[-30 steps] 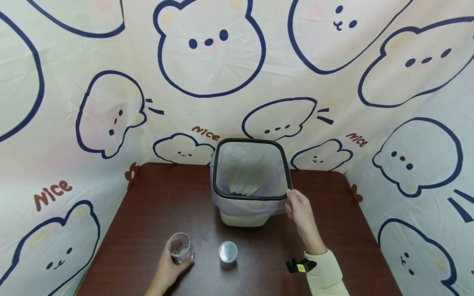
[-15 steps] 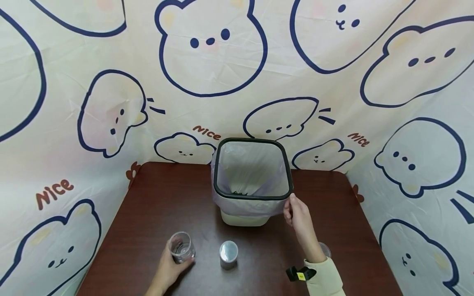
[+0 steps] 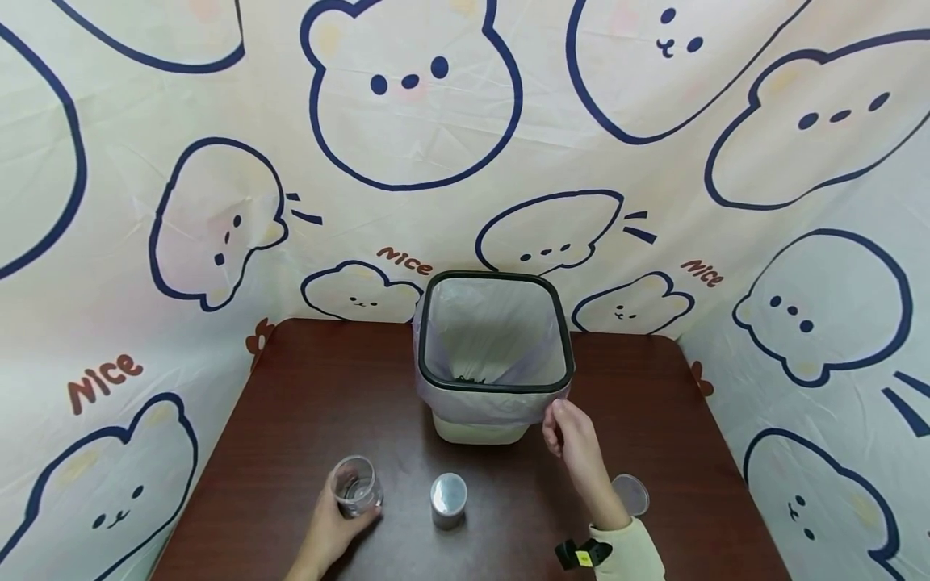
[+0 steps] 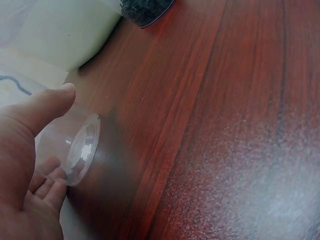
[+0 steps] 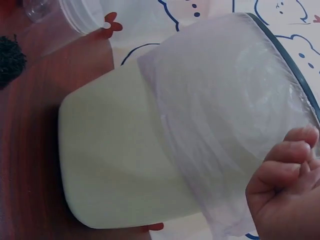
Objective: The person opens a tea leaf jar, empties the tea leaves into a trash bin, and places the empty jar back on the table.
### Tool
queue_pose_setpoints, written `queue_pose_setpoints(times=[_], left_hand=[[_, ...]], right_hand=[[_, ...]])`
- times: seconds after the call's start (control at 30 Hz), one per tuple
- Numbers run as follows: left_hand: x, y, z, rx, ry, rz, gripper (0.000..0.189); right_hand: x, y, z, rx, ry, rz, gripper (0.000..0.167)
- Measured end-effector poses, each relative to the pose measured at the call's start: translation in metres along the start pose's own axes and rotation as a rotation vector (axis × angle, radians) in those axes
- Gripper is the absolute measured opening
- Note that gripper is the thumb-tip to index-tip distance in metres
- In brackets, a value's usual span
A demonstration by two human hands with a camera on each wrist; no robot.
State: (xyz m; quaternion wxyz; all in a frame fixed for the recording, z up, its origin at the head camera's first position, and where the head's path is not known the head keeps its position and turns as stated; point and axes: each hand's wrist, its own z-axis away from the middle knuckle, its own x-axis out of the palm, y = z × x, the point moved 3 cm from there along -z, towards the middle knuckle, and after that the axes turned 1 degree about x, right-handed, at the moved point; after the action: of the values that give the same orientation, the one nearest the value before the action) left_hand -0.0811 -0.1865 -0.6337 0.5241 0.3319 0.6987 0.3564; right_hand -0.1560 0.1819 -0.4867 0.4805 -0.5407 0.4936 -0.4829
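Lower left, our left hand (image 3: 332, 526) grips the clear cup (image 3: 357, 482); squeezing might buckle it. Right of centre, our right hand (image 3: 574, 436), curled, pinching or not we cannot tell, might snag the liner (image 3: 483, 406).

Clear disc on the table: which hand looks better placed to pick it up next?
Probably the right hand: the clear disc lies beside its wrist, while the left hand is farther off, holding a clear cup.
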Motion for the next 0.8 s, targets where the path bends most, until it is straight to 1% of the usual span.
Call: queue_pose_setpoints(times=[0.1, 0.27, 0.4, 0.6, 0.8], left_hand=[[0.000, -0.001, 0.000, 0.004, -0.003, -0.001, 0.090], [0.001, -0.002, 0.000, 0.012, -0.003, 0.017, 0.088], [0.001, -0.002, 0.001, 0.020, 0.008, 0.027, 0.087], [0.001, -0.002, 0.001, 0.022, 0.014, 0.020, 0.088], [0.001, -0.002, 0.001, 0.014, 0.006, 0.010, 0.087]], right_hand=[[0.005, 0.004, 0.003, -0.056, -0.058, 0.021, 0.032], [0.015, 0.011, 0.008, -0.163, -0.195, 0.040, 0.018], [0.023, 0.017, 0.011, -0.181, -0.274, 0.031, 0.010], [0.036, 0.023, 0.018, -0.161, -0.312, 0.064, 0.005], [0.049, 0.034, 0.023, -0.157, -0.312, 0.084, 0.015]])
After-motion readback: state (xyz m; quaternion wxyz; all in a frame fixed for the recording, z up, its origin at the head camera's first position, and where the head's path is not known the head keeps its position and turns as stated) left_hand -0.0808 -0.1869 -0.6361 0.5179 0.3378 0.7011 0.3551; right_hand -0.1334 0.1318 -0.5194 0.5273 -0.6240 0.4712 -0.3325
